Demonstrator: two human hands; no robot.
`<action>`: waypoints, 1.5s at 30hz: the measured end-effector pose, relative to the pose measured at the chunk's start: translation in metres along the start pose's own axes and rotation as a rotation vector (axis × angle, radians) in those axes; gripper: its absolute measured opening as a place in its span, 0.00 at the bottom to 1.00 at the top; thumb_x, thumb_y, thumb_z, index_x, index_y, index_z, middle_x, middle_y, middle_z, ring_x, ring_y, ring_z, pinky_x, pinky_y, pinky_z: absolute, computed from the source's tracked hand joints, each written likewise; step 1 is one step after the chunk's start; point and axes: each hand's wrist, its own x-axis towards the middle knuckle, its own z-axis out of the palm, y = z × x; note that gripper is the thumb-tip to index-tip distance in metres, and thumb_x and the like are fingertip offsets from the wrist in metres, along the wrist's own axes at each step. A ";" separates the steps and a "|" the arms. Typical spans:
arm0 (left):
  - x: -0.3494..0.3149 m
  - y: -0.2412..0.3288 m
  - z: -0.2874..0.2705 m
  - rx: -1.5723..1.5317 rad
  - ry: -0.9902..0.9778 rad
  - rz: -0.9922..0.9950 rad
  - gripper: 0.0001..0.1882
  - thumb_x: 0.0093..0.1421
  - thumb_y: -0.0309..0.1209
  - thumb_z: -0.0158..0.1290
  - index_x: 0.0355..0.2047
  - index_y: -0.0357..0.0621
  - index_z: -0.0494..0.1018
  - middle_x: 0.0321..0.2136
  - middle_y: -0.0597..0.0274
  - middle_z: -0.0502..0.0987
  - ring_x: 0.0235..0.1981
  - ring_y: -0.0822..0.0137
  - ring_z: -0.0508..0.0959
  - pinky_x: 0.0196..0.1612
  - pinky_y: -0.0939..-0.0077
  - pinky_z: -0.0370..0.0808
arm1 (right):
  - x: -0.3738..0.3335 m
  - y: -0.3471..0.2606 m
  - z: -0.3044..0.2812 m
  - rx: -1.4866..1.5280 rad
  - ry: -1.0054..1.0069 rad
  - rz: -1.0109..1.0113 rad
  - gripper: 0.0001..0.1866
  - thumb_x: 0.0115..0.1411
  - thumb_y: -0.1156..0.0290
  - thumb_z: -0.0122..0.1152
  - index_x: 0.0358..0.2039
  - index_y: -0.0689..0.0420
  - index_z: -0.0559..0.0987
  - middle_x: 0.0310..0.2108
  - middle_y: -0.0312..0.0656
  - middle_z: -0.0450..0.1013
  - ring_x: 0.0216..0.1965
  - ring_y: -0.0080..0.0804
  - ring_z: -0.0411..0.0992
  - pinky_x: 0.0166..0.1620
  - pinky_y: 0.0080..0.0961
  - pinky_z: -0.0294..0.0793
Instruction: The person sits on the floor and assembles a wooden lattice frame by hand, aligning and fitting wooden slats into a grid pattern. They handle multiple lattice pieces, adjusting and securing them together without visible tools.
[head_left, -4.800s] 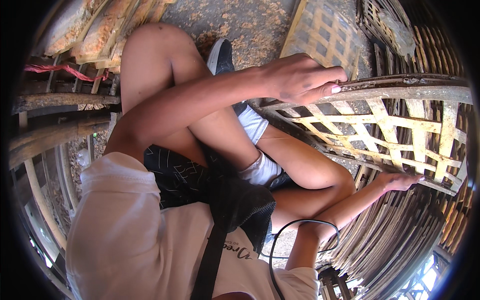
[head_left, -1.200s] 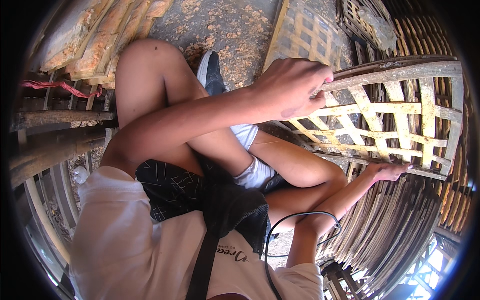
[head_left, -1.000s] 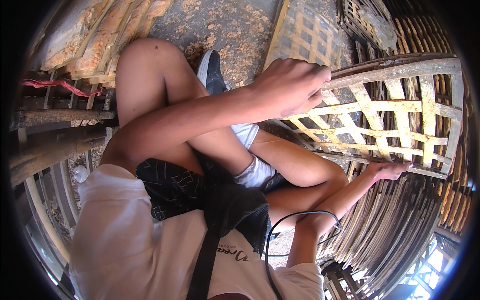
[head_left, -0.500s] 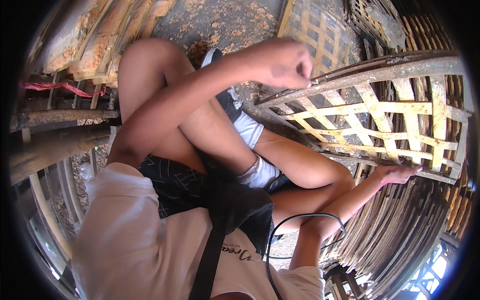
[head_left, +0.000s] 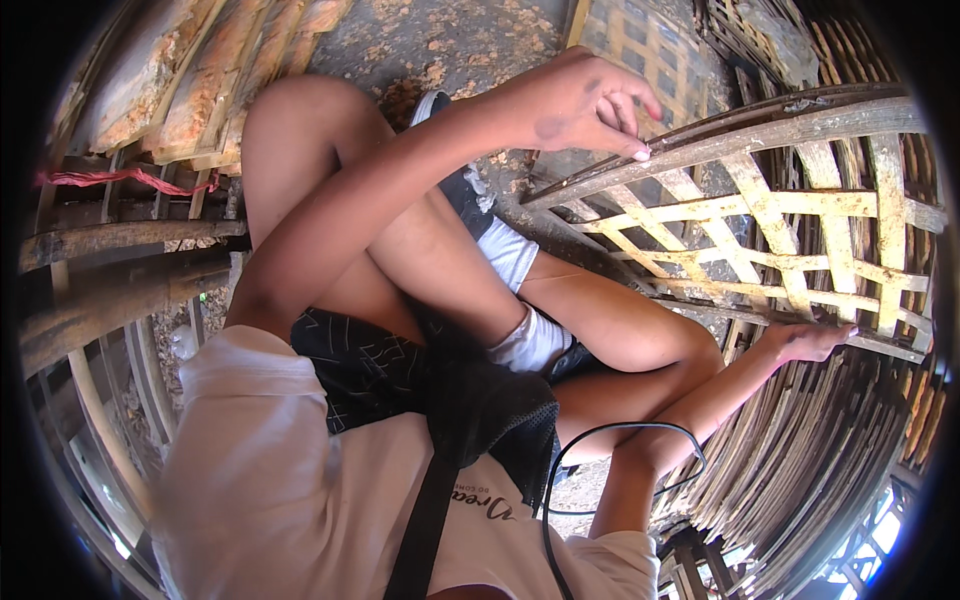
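A woven bamboo lattice panel [head_left: 765, 203] with wooden side rails stands tilted on edge at my right. My left arm reaches across my raised knee. My left hand [head_left: 590, 105] is at the panel's far rail [head_left: 700, 137], thumb tip at or just above it. Its index finger stretches out and the other fingers curl loosely, with nothing visible between them. At the panel's near rail [head_left: 885, 346], my right hand [head_left: 812, 342] grips the wood, its fingers partly hidden.
Another lattice panel [head_left: 650, 65] lies flat on the littered ground beyond. A stack of thin slatted panels [head_left: 790, 440] fills the right side. Rough planks [head_left: 170, 80] and a wooden rack with a red cord [head_left: 130, 180] stand at left. A black cable [head_left: 625, 428] loops by my right arm.
My left hand has loosened from a closed curl, its index finger now stretched, and shifted slightly right along the far rail. My right hand keeps its grip on the near rail.
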 end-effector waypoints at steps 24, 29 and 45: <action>-0.019 -0.007 -0.017 0.568 -0.303 -0.207 0.12 0.52 0.27 0.63 0.37 0.36 0.82 0.29 0.50 0.83 0.31 0.55 0.84 0.37 0.66 0.79 | -0.004 0.009 0.001 -0.110 -0.118 -0.008 0.44 0.70 0.38 0.47 0.69 0.67 0.63 0.70 0.61 0.57 0.70 0.53 0.58 0.72 0.55 0.58; -0.013 -0.005 -0.016 0.368 -0.275 -0.249 0.20 0.58 0.40 0.67 0.44 0.37 0.82 0.35 0.50 0.85 0.37 0.58 0.85 0.43 0.66 0.80 | -0.004 0.009 0.002 -0.120 -0.120 0.031 0.44 0.69 0.38 0.47 0.67 0.69 0.65 0.68 0.61 0.61 0.69 0.51 0.60 0.70 0.54 0.60; -0.004 -0.015 -0.002 0.159 -0.066 -0.003 0.14 0.64 0.35 0.62 0.45 0.37 0.84 0.39 0.52 0.87 0.38 0.64 0.86 0.47 0.69 0.81 | 0.011 0.024 -0.001 -0.140 -0.144 -0.028 0.43 0.70 0.40 0.46 0.68 0.67 0.65 0.66 0.61 0.62 0.67 0.52 0.62 0.68 0.57 0.62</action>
